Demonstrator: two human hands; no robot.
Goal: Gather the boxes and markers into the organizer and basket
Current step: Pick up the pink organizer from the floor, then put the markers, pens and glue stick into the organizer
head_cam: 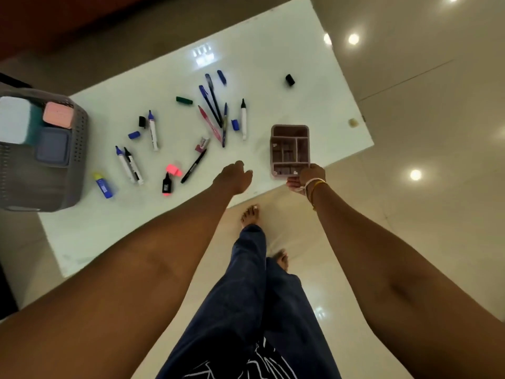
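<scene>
A pink compartment organizer (290,149) stands on the white table near its front right edge, and my right hand (307,177) grips its near rim. My left hand (234,176) hovers over the table's front edge, fingers loosely curled, holding nothing. Several markers and pens lie scattered across the table, among them a black pen (193,166), white-barrelled markers (128,165), a pink highlighter (173,170) and blue pens (211,105). Loose caps lie among them. A grey perforated basket (79,160) at the left edge holds a white box (13,119), a pink box (58,115) and a blue-grey box (52,147).
The white glass table (273,64) sits low on a glossy tiled floor. A black cap (290,80) lies alone at the far right. A small beige object (352,122) rests near the right edge. My legs and bare feet stand just in front of the table.
</scene>
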